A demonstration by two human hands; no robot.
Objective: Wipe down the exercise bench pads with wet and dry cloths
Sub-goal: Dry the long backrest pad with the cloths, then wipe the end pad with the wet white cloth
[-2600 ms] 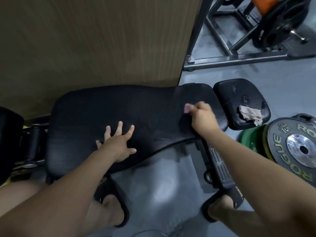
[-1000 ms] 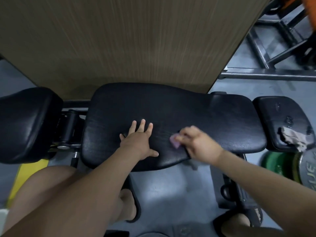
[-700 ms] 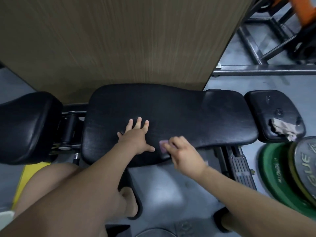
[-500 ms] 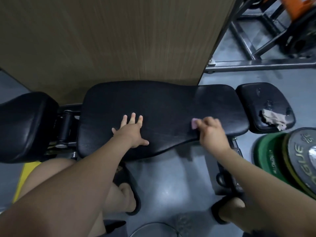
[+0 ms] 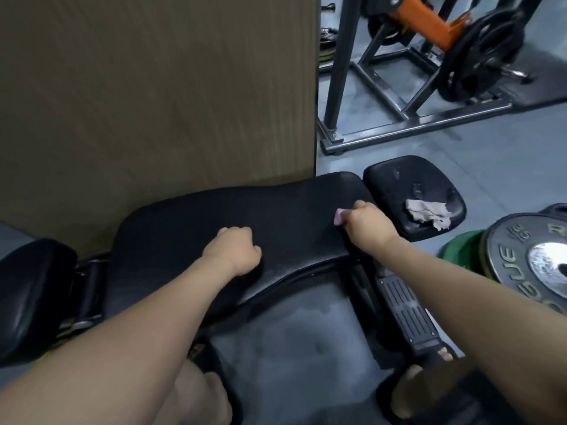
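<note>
Matt black leatherette bench pad (image 5: 214, 216); wood-grain panel (image 5: 153, 87); crumpled cloth (image 5: 428, 213)

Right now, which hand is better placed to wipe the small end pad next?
Right. The right hand grips the pink cloth at the right end of the long pad, beside the small end pad. The left hand rests fisted mid-pad, empty and farther. A beige cloth lies on that pad.

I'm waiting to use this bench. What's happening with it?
A person is wiping it down. Their right hand grips a small pink cloth against the right end of the long black pad, while the left hand rests on the pad's middle with fingers curled, holding nothing. A crumpled beige cloth lies untouched on the smaller pad to the right. Weight plates sit on the floor beside that.
</note>
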